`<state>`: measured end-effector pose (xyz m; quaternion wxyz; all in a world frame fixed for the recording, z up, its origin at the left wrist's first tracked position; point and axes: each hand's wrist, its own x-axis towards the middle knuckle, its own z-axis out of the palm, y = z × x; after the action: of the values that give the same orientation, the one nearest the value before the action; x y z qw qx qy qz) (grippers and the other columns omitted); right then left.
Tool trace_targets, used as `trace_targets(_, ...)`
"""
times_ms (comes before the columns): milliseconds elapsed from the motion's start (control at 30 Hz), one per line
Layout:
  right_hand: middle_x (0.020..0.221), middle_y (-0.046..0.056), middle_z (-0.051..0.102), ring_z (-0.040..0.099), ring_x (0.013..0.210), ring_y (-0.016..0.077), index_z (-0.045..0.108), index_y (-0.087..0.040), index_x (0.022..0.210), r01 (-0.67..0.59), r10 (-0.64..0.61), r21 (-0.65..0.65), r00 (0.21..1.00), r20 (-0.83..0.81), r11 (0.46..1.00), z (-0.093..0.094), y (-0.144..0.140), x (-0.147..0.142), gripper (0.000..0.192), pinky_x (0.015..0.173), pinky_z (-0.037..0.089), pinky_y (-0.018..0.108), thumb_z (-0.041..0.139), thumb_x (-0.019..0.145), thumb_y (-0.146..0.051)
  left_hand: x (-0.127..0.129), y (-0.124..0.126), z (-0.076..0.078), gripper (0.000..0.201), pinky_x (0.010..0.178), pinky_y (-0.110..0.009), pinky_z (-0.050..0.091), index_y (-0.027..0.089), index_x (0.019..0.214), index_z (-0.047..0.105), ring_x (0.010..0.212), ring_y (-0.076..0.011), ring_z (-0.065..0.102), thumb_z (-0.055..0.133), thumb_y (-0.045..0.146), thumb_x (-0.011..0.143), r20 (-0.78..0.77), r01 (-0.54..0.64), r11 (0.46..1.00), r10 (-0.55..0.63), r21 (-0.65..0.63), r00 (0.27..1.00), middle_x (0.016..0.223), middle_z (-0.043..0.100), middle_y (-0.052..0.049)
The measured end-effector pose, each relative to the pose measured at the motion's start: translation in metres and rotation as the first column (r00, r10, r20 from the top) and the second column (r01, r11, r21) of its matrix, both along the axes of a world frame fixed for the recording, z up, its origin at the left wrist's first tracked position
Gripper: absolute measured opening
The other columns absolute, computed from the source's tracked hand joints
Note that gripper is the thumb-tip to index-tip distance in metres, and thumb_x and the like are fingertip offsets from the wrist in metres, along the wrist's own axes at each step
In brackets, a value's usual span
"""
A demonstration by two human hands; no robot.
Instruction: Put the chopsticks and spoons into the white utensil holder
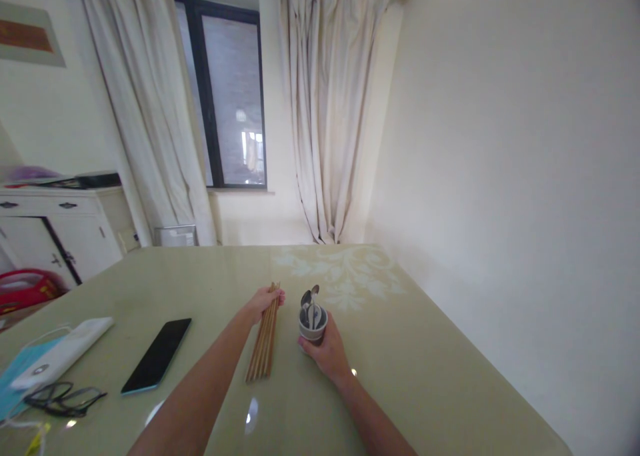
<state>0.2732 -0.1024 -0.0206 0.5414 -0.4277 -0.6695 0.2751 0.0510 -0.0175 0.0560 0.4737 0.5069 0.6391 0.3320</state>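
My left hand (267, 301) is closed around the far end of a bundle of wooden chopsticks (263, 349), whose near ends point toward me over the table. Just to the right, my right hand (327, 349) grips a small grey and white cup (313, 333) from its right side, thumb across the front. Several metal spoons (314, 306) stand in the cup, their bowls up above the rim. Inside the cup, the spoons' lower ends are hidden. The chopsticks and the cup are apart.
On the pale green table (400, 363), a black phone (157, 356) lies at the left. Farther left are a white power bank (63, 353), folded glasses (65, 399) and a blue face mask (20, 373). A wall (525, 209) borders the table's right side; a white cabinet (75, 226) stands behind left.
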Motion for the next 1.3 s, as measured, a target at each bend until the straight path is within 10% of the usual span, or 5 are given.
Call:
trace_targets(233, 0.127, 0.013, 0.074, 0.069, 0.118, 0.0331, 0.061, -0.022, 0.135, -0.003, 0.003, -0.015, 1.0, -0.004, 1.0, -0.005, 0.005, 0.001, 0.064, 0.107, 0.054, 0.05, 0.086, 0.078, -0.034, 0.002, -0.001, -0.029, 0.048, 0.113, -0.054, 0.049, 0.015, 0.141, 0.059, 0.137, -0.0348, 0.058, 0.063, 0.041, 0.101, -0.391, -0.096, 0.988, 0.137, 0.124, 0.91, 0.145, 0.063, -0.019)
trace_targets(400, 0.129, 0.013, 0.074, 0.07, 0.119, 0.034, 0.06, -0.021, 0.138, 0.018, -0.018, -0.016, 1.0, 0.003, 1.0, -0.012, 0.009, 0.002, 0.068, 0.108, 0.055, 0.05, 0.087, 0.077, -0.034, 0.001, -0.07, -0.054, 0.076, 0.12, -0.067, 0.032, 0.014, 0.16, 0.04, 0.153, -0.0476, 0.037, 0.055, 0.049, 0.094, -0.562, -0.117, 0.97, 0.22, 0.213, 0.798, 0.165, 0.043, -0.026)
trace_targets(633, 0.129, 0.013, 0.074, 0.07, 0.119, 0.0351, 0.06, -0.022, 0.136, 0.055, -0.055, -0.043, 0.998, -0.01, 0.998, -0.014, 0.01, 0.001, 0.067, 0.108, 0.055, 0.053, 0.087, 0.076, -0.032, 0.014, -0.146, -0.094, 0.067, 0.124, -0.058, 0.032, 0.023, 0.161, 0.048, 0.157, -0.0396, 0.037, 0.045, 0.046, 0.098, -0.835, 0.073, 0.973, 0.149, 0.22, 0.529, 0.172, 0.04, -0.016)
trace_targets(1000, 0.127, 0.014, 0.075, 0.07, 0.117, 0.0366, 0.063, -0.022, 0.135, 0.08, -0.08, -0.036, 0.997, -0.022, 0.996, -0.013, 0.007, 0.002, 0.067, 0.106, 0.056, 0.053, 0.088, 0.074, -0.031, -0.021, -0.113, -0.113, 0.072, 0.13, -0.052, 0.032, 0.022, 0.164, 0.044, 0.16, -0.0317, 0.038, 0.039, 0.026, 0.093, -0.804, 0.13, 0.955, 0.146, 0.267, 0.577, 0.17, 0.046, -0.008)
trace_targets(1300, 0.129, 0.014, 0.074, 0.07, 0.121, 0.0371, 0.063, -0.022, 0.134, 0.067, -0.07, -0.077, 0.997, -0.029, 0.995, -0.009, 0.003, 0.002, 0.065, 0.109, 0.053, 0.053, 0.088, 0.074, -0.029, -0.033, -0.094, -0.089, 0.074, 0.135, -0.047, 0.021, 0.025, 0.168, 0.037, 0.161, -0.0242, 0.036, 0.037, 0.027, 0.093, -0.793, 0.294, 0.925, 0.012, 0.24, 0.609, 0.174, 0.038, -0.002)
